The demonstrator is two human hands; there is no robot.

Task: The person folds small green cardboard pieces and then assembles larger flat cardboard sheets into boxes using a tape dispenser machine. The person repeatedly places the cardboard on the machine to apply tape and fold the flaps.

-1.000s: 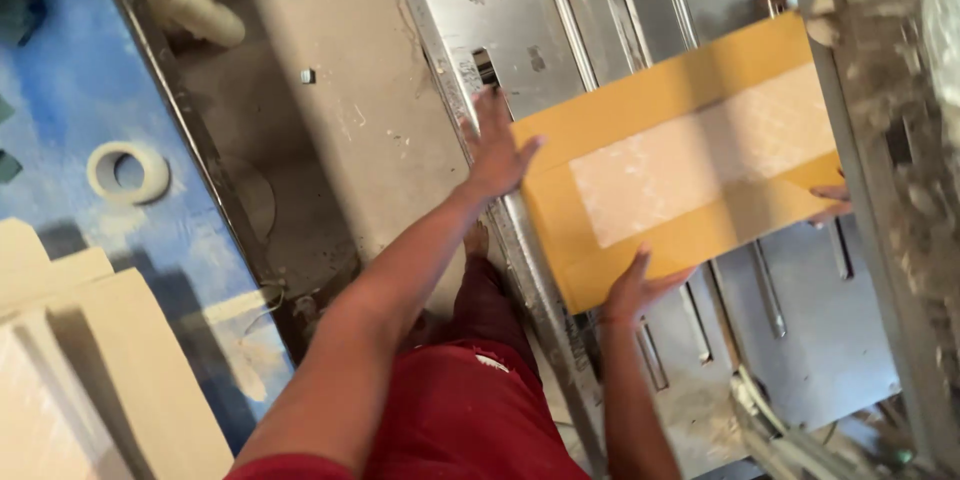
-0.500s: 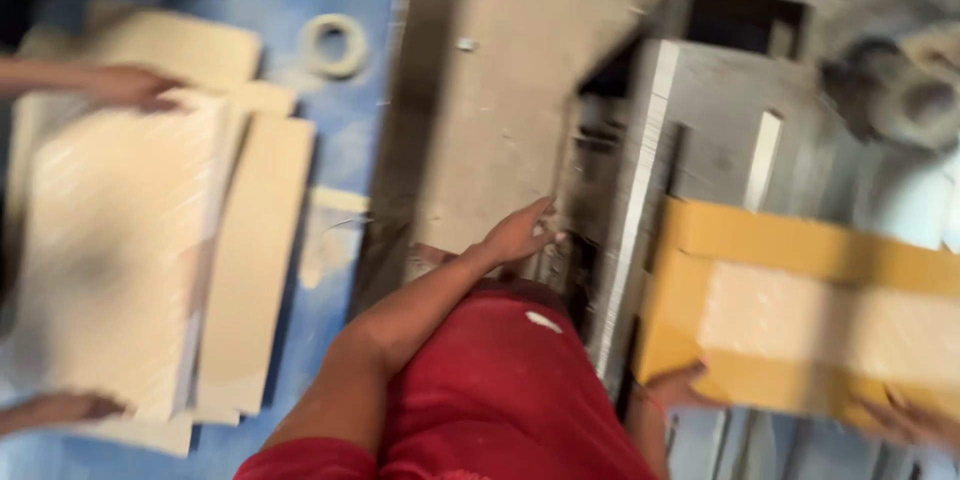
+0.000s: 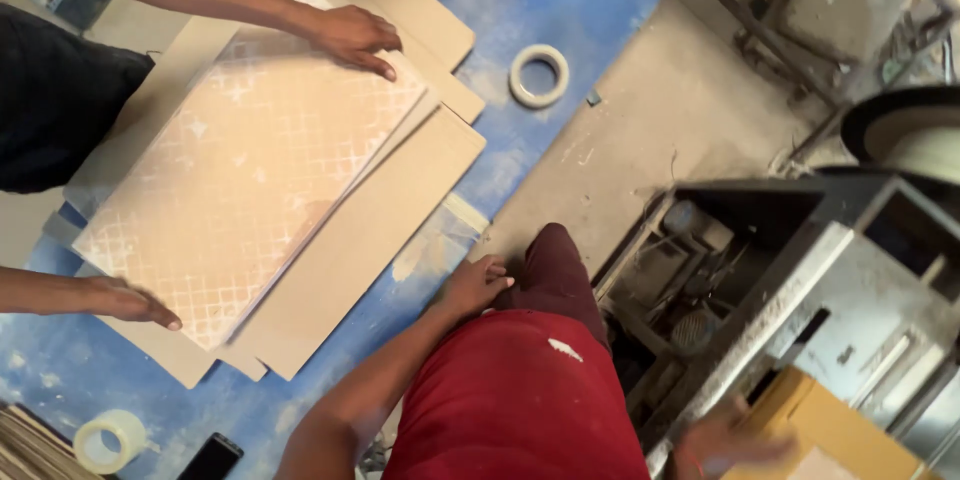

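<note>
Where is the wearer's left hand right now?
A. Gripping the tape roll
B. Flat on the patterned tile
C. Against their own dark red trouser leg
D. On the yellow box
C: the left hand rests by the dark red trouser leg, apart from the tape roll; another person's hands press the patterned tile.

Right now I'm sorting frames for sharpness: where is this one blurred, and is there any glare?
Head view: the right hand on the yellow box is smeared by motion; the left hand, tile and tape roll are sharp; light is soft and even, with no glare.
</note>
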